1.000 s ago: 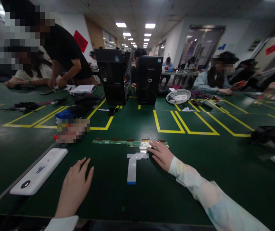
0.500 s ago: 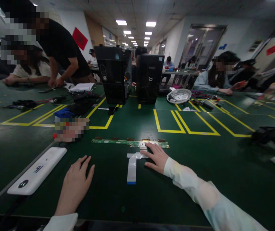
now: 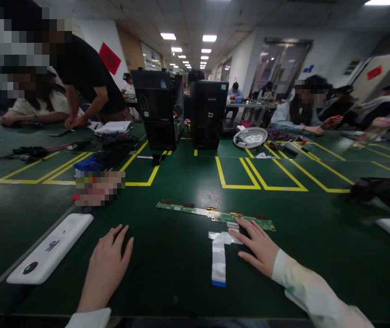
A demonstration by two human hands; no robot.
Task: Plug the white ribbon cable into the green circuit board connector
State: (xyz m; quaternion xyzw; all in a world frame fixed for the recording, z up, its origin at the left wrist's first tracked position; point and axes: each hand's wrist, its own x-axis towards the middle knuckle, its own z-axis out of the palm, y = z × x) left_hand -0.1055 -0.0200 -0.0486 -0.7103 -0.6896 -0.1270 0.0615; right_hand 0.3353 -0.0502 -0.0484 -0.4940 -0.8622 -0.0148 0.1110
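A long, narrow green circuit board (image 3: 195, 210) lies slightly slanted on the green table, with several gold-brown tabs along its far edge. A white ribbon cable (image 3: 218, 259) with a blue end runs from it toward me, bent into a T shape. My right hand (image 3: 258, 246) rests with fingers spread over the board's right part, fingertips at the cable's connector. Left of the cable, my left hand (image 3: 108, 264) lies on the table with its fingers apart and nothing in it.
A white power bank (image 3: 51, 248) lies at the left. Two black computer towers (image 3: 156, 111) stand ahead, with a white round basket (image 3: 250, 137) to their right. Yellow tape lines (image 3: 239, 187) mark the table. Loose cables (image 3: 27, 152) lie at the far left; several people sit around.
My right hand has moved right and toward me, and the circuit board with its ribbon cable has shifted and turned along with it. The left hand has stayed in place.
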